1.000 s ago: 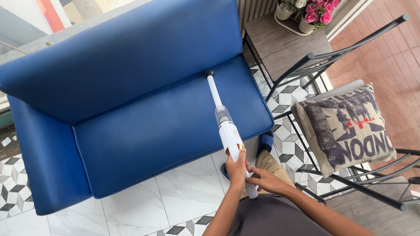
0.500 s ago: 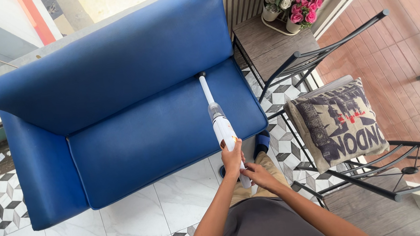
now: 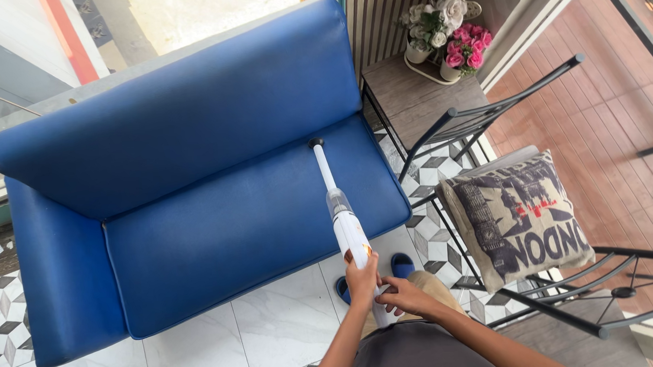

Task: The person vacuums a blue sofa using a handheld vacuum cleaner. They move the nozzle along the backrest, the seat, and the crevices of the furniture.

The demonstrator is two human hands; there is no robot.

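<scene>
A blue sofa (image 3: 194,213) stands on the patterned tile floor (image 3: 275,335).

White handheld vacuum (image 3: 349,231), slanted, black nozzle on blue sofa seat (image 3: 254,224).

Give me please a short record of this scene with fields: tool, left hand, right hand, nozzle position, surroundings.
tool: white handheld vacuum
left hand: left hand wrapped around the vacuum's body
right hand: right hand touching the vacuum's rear end
nozzle position: black nozzle on the blue sofa seat, near the backrest
surroundings: printed cushion on a black metal chair; flower pots on a side table
</scene>
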